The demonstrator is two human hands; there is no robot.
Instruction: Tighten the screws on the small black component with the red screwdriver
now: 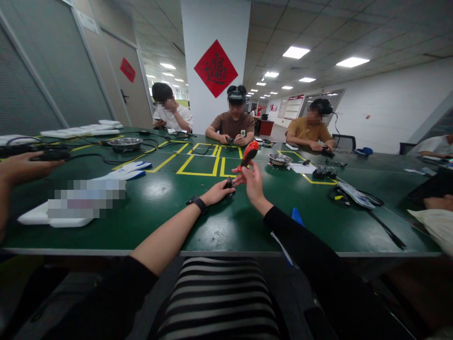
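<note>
Right hand (pixel 254 179) holds a red-and-black tool (pixel 251 154) above a green table (pixel 219 231).
In the head view, its fingers close partly around the tool, just right of a small dark part (pixel 230 182); the left hand (pixel 215 192), fingers nearly closed, pinches that part near the table surface. A metal bowl (pixel 279 160) sits farther right; a co-worker in brown (pixel 230 123) sits on the far side.
</note>
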